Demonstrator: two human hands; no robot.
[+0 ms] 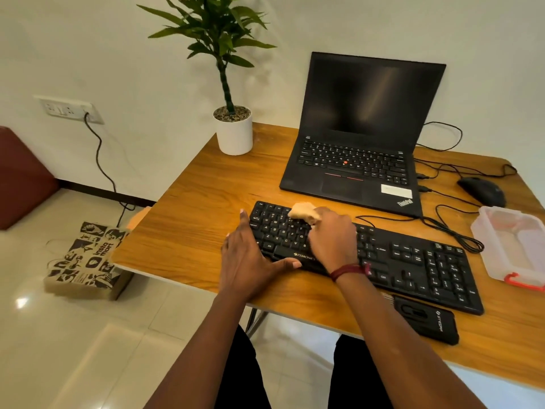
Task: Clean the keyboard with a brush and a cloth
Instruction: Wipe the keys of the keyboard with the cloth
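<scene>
Now the cloth was gripped in the curled right hand and pressed on the keyboard keys. Left hand was laid flat, fingers spread, against the keyboard's left end. Brush was seen on the counter, right of the right wrist.

I count one black plastic keyboard, one open black laptop, one black mouse, one beige cloth, one clear plastic box.

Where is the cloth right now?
In the head view, the cloth is held in the right hand on the keyboard's left half, just before the laptop.
</scene>
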